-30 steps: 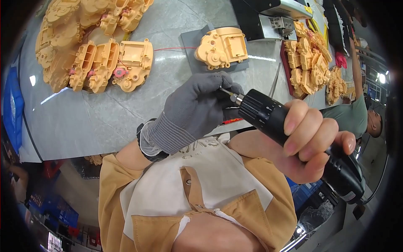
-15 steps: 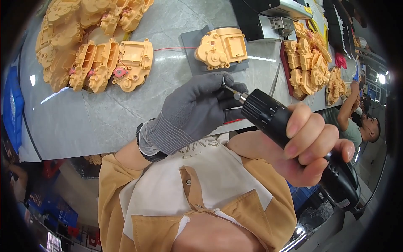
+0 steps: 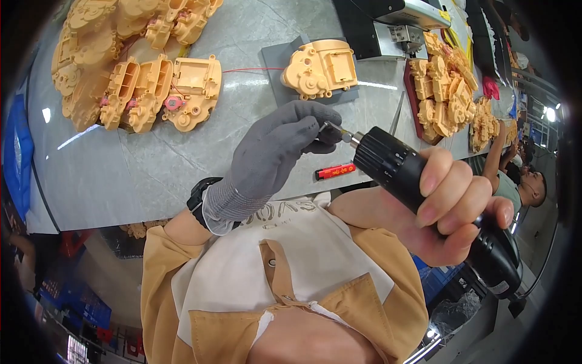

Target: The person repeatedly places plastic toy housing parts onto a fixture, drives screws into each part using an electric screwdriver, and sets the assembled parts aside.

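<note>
My right hand (image 3: 451,206) is bare and wraps round a black electric screwdriver (image 3: 391,161), its bit pointing up and left. My left hand (image 3: 273,145), in a grey glove, pinches a small silver screw (image 3: 328,126) at the bit's tip; the fingertips partly hide it. Beyond both hands, a yellow plastic housing (image 3: 321,70) lies on a dark grey fixture block (image 3: 276,91). A thin red wire (image 3: 251,68) runs from its left side. On the table below the gloved fingers lies a red lighter-like stick (image 3: 335,171).
Several yellow housings (image 3: 136,91) with pinkish-red parts are piled at the left. More yellow parts (image 3: 445,91) fill a dark red tray at the right. Black equipment (image 3: 388,39) stands at the back. Another person (image 3: 515,182) sits at far right.
My left hand has shifted slightly and its fingers have closed up by the bit, uncovering the red stick. The screwdriver has moved a little to the right. The housing stays put.
</note>
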Demonstrator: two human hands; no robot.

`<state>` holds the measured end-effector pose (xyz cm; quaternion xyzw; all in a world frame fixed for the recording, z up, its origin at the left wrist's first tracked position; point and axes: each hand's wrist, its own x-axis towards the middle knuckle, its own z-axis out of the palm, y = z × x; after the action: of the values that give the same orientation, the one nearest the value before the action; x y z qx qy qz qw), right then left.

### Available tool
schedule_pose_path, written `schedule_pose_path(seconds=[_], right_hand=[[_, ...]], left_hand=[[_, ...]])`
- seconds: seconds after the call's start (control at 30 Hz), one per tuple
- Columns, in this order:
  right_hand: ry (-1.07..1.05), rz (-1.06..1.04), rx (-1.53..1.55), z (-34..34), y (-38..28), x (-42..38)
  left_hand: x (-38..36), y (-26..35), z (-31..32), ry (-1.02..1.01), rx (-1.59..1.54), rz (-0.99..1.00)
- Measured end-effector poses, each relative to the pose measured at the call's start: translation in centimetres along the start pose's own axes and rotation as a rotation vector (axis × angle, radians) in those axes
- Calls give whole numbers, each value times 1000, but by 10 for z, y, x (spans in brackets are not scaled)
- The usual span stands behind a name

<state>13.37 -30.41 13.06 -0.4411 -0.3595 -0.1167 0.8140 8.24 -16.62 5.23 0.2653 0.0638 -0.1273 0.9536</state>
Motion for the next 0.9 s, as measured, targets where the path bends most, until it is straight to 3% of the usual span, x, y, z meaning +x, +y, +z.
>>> schedule_pose_path(seconds=[0.33, 0.53, 0.6, 0.9], right_hand=[[-10, 26, 18, 0, 0, 2], [-21, 65, 50, -3, 0, 3], [-24, 82, 68, -4, 0, 3], [22, 74, 136, -5, 1, 5]], left_hand=[[-3, 7, 6, 174, 187, -78], [-1, 7, 1, 130, 92, -65], [-2, 11, 4, 135, 270, -57], [0, 11, -12, 0, 448, 47]])
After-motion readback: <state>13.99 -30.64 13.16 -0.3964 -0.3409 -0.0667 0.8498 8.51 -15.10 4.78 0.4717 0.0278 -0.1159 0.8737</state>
